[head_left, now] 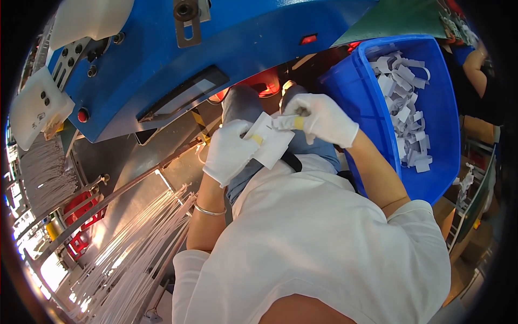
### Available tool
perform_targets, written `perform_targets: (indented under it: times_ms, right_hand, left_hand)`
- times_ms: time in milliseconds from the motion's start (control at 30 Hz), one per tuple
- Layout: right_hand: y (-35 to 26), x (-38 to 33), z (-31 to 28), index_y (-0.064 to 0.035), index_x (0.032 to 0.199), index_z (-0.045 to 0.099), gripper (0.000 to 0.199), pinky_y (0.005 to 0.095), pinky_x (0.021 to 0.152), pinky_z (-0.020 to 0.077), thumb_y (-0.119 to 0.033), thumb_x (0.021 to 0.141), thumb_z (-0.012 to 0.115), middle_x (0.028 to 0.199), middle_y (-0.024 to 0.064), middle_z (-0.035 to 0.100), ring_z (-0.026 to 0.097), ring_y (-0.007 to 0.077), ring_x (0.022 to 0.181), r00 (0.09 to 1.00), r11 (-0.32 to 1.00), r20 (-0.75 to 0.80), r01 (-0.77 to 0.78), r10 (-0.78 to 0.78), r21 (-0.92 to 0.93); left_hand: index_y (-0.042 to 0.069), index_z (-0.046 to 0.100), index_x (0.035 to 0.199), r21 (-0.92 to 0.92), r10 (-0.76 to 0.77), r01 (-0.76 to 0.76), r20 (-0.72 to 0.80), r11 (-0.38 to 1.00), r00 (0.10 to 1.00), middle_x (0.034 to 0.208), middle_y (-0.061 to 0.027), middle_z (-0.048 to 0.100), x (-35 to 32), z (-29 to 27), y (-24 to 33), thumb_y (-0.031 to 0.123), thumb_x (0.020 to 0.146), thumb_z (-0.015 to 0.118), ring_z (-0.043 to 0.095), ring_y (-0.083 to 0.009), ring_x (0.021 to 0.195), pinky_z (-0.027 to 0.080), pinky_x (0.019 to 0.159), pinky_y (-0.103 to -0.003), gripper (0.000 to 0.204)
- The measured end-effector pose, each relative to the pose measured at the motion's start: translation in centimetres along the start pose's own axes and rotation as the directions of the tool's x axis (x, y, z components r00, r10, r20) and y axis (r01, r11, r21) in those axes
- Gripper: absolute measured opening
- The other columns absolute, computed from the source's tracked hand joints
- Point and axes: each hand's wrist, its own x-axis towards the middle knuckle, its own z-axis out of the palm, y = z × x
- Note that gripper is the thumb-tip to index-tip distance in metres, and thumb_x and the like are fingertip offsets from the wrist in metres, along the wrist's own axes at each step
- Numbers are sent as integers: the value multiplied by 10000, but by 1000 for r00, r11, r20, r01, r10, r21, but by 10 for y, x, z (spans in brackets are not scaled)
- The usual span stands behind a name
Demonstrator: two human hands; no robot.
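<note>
I keep the left hand [229,151] clenched flat under the white paper piece [270,141], just left of the blue bin [442,108], while the right hand [322,117] pinches its top edge—grip firm, steady, no creasing.

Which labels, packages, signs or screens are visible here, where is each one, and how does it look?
White rectangular label: held between the left hand and the right hand, above the lap; plain white.
Grey-white label pieces: loose heap inside the blue bin at the person's right.
Dark display panel: long narrow rectangle on the blue machine housing, tilted; contents unreadable.
</note>
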Motion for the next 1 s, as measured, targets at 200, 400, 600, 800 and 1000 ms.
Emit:
perform_targets:
  times_ms: [200,400,600,800,1000]
  right_hand:
    - [19,4,20,-31,837,611,115,302,628,482,-100,790,691,765,104,621,609,237,701,854,804,-98,433,-510,-407]
    - [21,4,20,-36,853,619,89,333,674,492,-33,774,658,827,122,640,622,288,769,872,792,-52,415,-487,-448]
    - [21,1,22,-39,821,579,77,367,689,479,-11,754,606,819,124,609,595,317,785,872,766,-24,415,-488,-491]
    - [25,2,23,-40,842,578,101,364,698,476,-21,749,611,828,118,589,583,308,788,860,770,-15,448,-509,-455]
    - [6,-2,-3,-39,1006,583,269,217,593,405,-125,780,699,911,23,577,487,69,689,880,947,-354,273,-317,-170]
  left_hand:
    - [-55,610,732,98,67,-60,-66,993,996,625,-26,531,4,6,4,68,743,654,475,-71,541,376,464,-247,131]
    - [-49,634,782,179,104,-89,-76,980,992,635,-80,539,4,8,10,88,718,661,530,-141,555,432,522,-289,153]
    - [70,659,764,340,167,-139,-54,930,984,824,-97,618,1,11,16,227,715,633,599,-312,736,492,654,-385,167]
    - [80,650,728,451,300,-227,-96,863,949,781,-93,600,-4,14,15,177,709,616,595,-296,709,490,622,-382,105]
    - [139,704,866,675,582,-433,6,597,813,706,-71,575,-13,-2,36,118,664,667,546,-271,673,449,608,-375,207]
